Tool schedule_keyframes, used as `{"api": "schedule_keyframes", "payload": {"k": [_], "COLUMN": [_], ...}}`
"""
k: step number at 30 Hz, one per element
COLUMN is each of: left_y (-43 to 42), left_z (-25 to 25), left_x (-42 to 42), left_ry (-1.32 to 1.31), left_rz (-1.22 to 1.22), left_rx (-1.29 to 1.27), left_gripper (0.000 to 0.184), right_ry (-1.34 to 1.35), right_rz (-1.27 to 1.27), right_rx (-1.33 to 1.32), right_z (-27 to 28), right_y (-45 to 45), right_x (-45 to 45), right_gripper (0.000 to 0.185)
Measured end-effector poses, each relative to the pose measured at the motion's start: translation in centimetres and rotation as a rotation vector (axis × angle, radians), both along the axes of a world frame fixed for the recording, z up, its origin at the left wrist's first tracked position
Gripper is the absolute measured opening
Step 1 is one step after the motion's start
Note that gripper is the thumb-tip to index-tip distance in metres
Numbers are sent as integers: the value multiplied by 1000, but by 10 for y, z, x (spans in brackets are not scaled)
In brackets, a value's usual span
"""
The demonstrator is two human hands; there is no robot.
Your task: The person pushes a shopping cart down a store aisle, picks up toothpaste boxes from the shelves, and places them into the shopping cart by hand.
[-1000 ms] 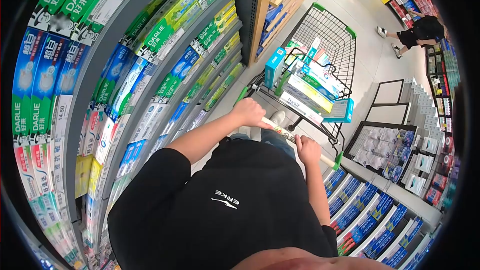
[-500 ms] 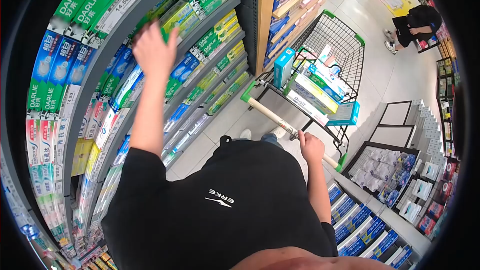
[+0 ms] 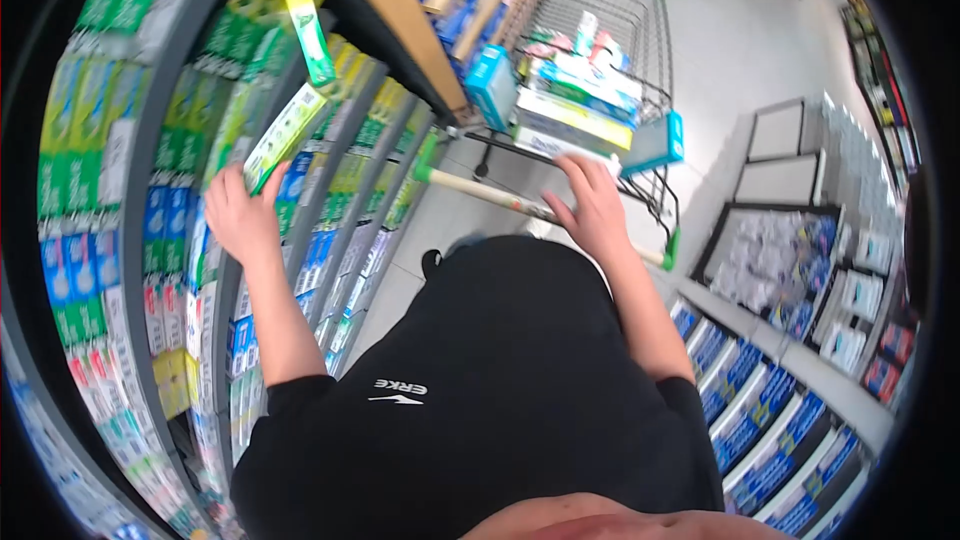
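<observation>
My left hand [image 3: 243,218] is closed on the lower end of a yellow, white and green toothpaste box [image 3: 285,138], held slanted in front of the shelves. A second toothpaste box [image 3: 308,28] of similar colours stands out at an angle just beyond it, its lower end close to the first box's top. Whether the two touch, or what supports the second one, I cannot tell. My right hand [image 3: 592,202] hovers by the cart's pale handle [image 3: 490,194], fingers apart and off the grip. Ahead of it sits the shopping cart [image 3: 655,40] with several boxes [image 3: 580,115] in it.
Shelves of toothpaste boxes [image 3: 70,170] curve along my left. A wooden-edged shelf end [image 3: 405,15] rises beside the cart. Two blue boxes [image 3: 490,88] flank the cart's load. On the right are a bin of wrapped packs [image 3: 765,265] and blue boxes on a rack [image 3: 765,405].
My left hand has come back from the shelf and now holds a toothpaste box; a second box tilts out. My right hand has let go of the cart handle. The view has shifted.
</observation>
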State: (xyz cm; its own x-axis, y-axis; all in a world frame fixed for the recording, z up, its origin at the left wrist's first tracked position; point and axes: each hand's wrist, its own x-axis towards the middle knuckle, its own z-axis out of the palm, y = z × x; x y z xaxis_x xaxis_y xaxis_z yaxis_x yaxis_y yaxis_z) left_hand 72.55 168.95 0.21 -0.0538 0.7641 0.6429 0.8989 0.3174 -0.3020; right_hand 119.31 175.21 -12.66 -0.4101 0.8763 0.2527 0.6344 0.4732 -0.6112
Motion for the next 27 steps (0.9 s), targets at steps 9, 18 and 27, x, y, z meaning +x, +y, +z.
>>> {"api": "schedule_keyframes", "payload": {"k": [9, 18, 27], "left_y": [-5, -17, 26], "left_z": [-35, -96, -154], "left_x": [50, 160, 187], "left_ry": [-168, -542, -746], "left_rz": [-27, -341, -183], "left_rx": [-112, -292, -146], "left_gripper": [61, 65, 77], "right_ry": [139, -131, 70], "right_rz": [309, 508, -45], "right_rx": [-102, -80, -267], "right_z": [2, 12, -56], "right_y": [64, 55, 101], "right_x": [-69, -52, 44], "right_gripper": [96, 58, 53]}}
